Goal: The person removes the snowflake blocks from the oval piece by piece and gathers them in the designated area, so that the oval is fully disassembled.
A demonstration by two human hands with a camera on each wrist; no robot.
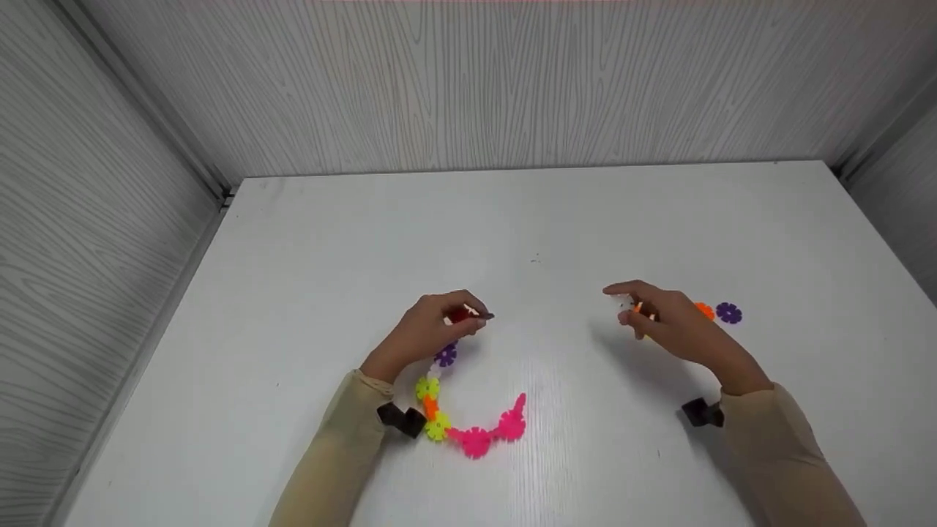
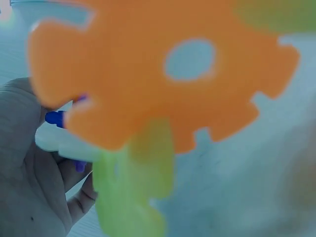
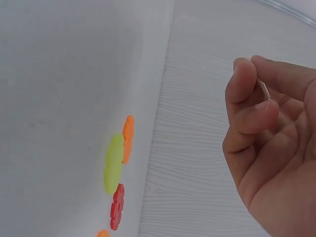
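Toward the near edge of the tabletop (image 1: pixel 585 468) curves the chain (image 1: pixel 476 443), which I judge light, stiff and slick, liable to pop at its slots; I'd grip beside a joint. My left hand (image 1: pixel 432 326) pinches its far end. My right hand (image 1: pixel 675 320) holds a white disc (image 1: pixel 624 302) by narrowed fingers, its rim probably the best hold. Rightward lies a purple disc (image 1: pixel 729 313).

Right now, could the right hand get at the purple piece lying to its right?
Probably yes: the purple piece lies uncovered near the right hand, though the pale piece that hand pinches may hinder its grip.
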